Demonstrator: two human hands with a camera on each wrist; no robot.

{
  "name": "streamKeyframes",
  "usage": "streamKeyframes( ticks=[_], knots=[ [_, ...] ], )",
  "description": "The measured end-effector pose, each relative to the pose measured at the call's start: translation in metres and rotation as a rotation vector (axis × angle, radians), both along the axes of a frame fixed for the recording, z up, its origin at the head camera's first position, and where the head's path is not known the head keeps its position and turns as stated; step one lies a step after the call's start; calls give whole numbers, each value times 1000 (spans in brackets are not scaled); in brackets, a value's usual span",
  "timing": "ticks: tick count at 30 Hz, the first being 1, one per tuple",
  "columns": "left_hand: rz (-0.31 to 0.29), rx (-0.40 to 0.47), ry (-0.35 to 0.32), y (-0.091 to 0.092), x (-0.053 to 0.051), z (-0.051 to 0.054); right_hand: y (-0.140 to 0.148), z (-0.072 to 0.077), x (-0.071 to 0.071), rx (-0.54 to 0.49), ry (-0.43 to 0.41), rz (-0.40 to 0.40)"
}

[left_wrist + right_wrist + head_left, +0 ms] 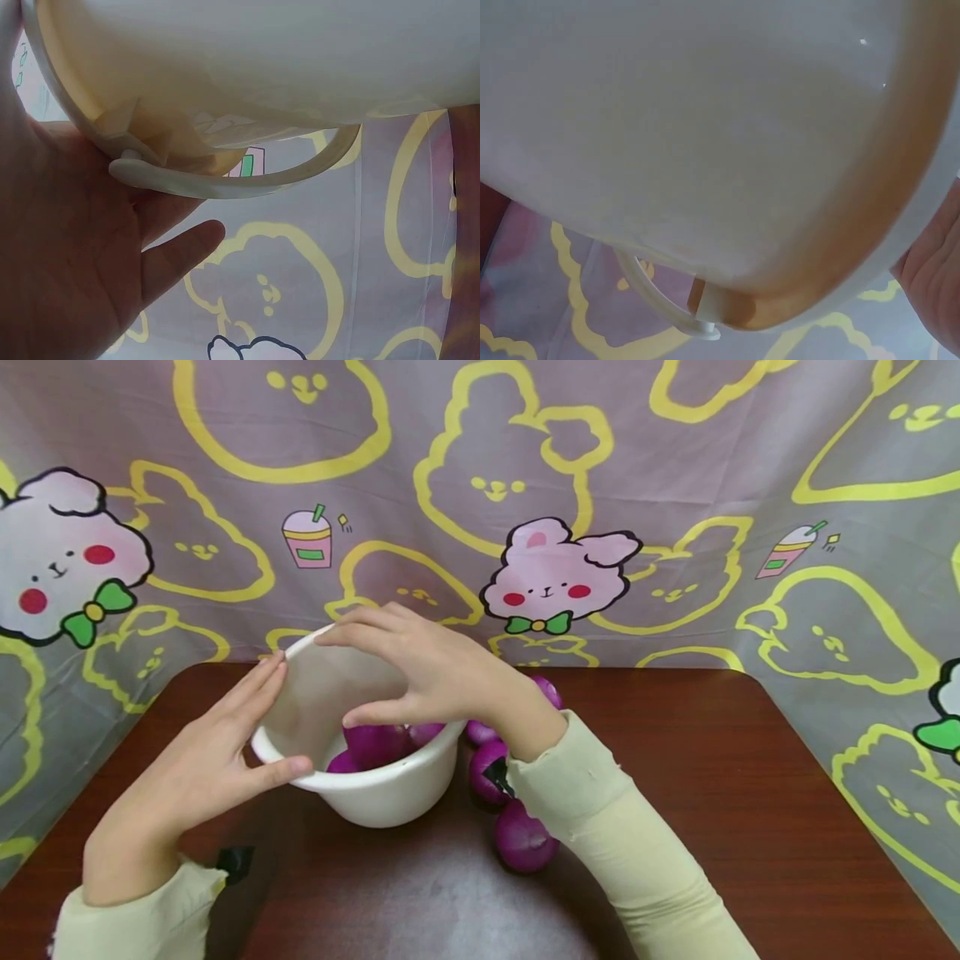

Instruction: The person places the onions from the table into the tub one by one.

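Note:
A white bucket (390,793) with a white side handle (247,184) stands on the table, several purple onions (377,745) inside it. My left hand (206,760) rests on the bucket's left side, its fingers straight along the rim and its thumb on the front edge. Reaching across the opening, my right hand (420,672) touches the far rim with its fingertips. Its thumb hangs over the onions inside. In the right wrist view the bucket wall (705,150) fills most of the picture, with only part of the right hand (937,270) showing.
More purple onions (525,837) lie in a row to the right of the bucket, partly covered by my right forearm. The dark brown table (712,793) ends against a grey patterned cloth (450,510) at the back. A small black piece (236,862) shows by my left sleeve.

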State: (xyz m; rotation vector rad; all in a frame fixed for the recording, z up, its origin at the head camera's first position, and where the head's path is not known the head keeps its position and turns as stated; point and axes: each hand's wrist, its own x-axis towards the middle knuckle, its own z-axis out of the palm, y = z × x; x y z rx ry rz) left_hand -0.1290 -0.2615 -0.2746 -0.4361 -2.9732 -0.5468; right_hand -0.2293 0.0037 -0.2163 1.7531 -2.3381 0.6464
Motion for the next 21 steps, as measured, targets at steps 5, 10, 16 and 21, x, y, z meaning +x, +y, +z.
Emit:
streamKeyframes(
  ticks=[5, 10, 16, 21],
  knots=[
    [0, 3, -4, 0, 1, 1, 4, 1, 3, -20, 33, -7],
    [5, 6, -18, 0, 1, 2, 10, 4, 7, -22, 70, -40],
    [22, -4, -37, 2, 1, 3, 19, 4, 12, -30, 95, -65],
    [27, 1, -45, 2, 1, 3, 24, 4, 17, 7, 129, -110]
  ],
)
